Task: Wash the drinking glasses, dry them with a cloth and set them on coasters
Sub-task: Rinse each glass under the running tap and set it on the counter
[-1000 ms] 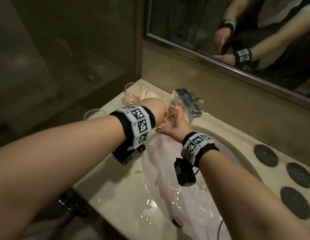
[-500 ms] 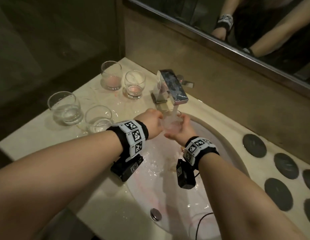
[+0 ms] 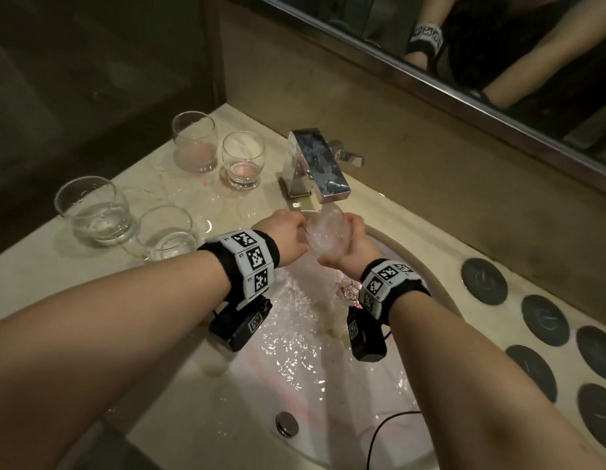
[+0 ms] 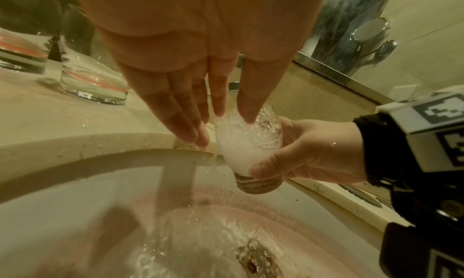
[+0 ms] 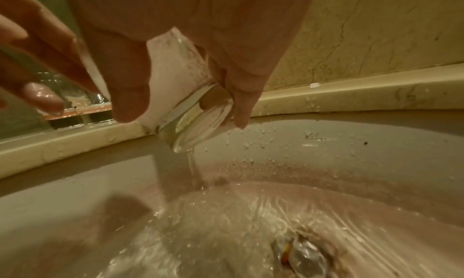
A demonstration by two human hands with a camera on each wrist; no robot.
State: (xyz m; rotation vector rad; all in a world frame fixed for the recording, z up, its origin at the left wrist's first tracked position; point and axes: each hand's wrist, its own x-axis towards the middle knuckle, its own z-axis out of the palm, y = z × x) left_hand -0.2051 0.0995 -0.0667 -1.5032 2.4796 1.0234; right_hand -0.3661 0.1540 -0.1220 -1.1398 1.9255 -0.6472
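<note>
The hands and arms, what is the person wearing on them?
Both forearms are bare, no sleeves. Each wrist carries a black band with white square-code tags, left and right, and a black camera box hangs under each. A thin black cable loops near the right arm.

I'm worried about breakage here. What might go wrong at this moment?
The glass is wet and overflowing under the tap, held only by the right hand; the left hand's fingers just touch its rim, so it may slip into the basin. The left forearm also passes close to two glasses on the counter.
</note>
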